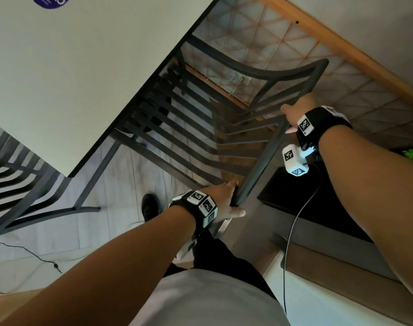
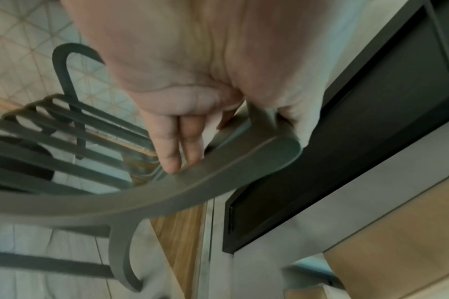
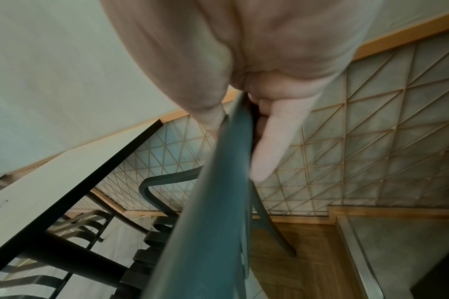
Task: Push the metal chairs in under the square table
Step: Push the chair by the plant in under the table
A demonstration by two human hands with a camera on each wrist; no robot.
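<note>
A dark metal chair [image 1: 177,128] with a slatted seat stands at the right edge of the white square table [image 1: 71,74], its seat front partly under the tabletop. My left hand [image 1: 226,198] grips the near corner of the chair's top rail [image 2: 218,178], thumb on one side and fingers on the other. My right hand [image 1: 294,111] grips the same rail [image 3: 213,202] further along, fingers curled round it. A second metal chair [image 1: 17,182] stands at the table's near-left side, its seat sticking out from under the top.
A black flat panel [image 1: 306,203] lies on a low unit right behind the chair back. A tiled wall [image 1: 294,55] with a wooden ledge runs along the far right. A thin cable [image 1: 24,250] trails on the pale floor at left. My foot [image 1: 150,205] is by the chair leg.
</note>
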